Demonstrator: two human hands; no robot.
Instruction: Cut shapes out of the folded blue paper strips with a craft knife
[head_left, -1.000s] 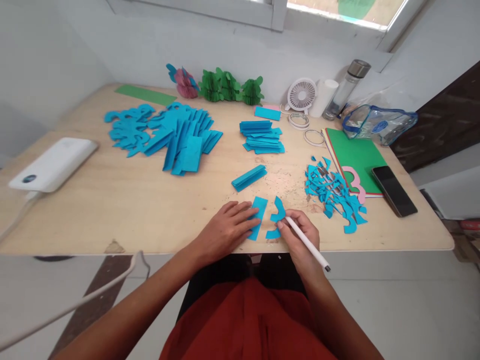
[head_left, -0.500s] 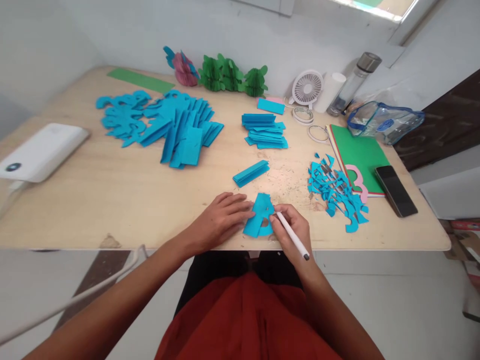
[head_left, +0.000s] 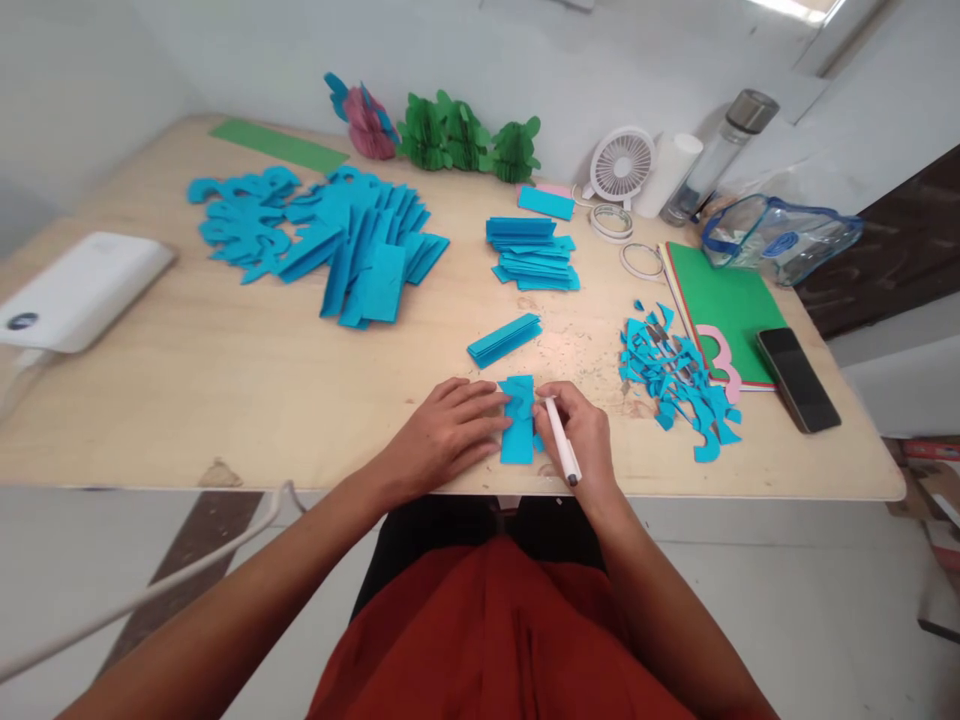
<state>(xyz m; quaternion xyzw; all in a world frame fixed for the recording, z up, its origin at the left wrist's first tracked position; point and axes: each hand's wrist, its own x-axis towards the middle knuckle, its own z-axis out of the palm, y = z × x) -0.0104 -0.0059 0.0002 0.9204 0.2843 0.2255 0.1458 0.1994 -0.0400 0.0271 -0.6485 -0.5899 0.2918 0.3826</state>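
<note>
Near the table's front edge lies an upright rectangle of blue paper (head_left: 517,442), in front of me. Curved outlines show on its upper half; whether they are drawn lines or a cut piece lying on top, I cannot tell. A bit of blue shows past its right side. My left hand (head_left: 457,432) rests flat, fingers stretched, their tips on the paper's left edge. On the other side, my right hand (head_left: 585,435) holds a white pen (head_left: 561,440) with a dark end pointing back toward me. Its fingertips are close to the paper's right edge.
Beyond the hands lie a folded blue strip (head_left: 504,340) and a stack of folded blue paper (head_left: 532,255). Blue cut-outs (head_left: 247,222) spread left. Blue scraps (head_left: 667,365), a green folder (head_left: 724,295) and a phone (head_left: 799,380) are right. A white power bank (head_left: 90,290) sits far left.
The blue paper has turned from tilted, with a cut-out hole showing, to a straight upright rectangle. My right hand and the pen have shifted slightly left and up. My left hand stays nearly in place.
</note>
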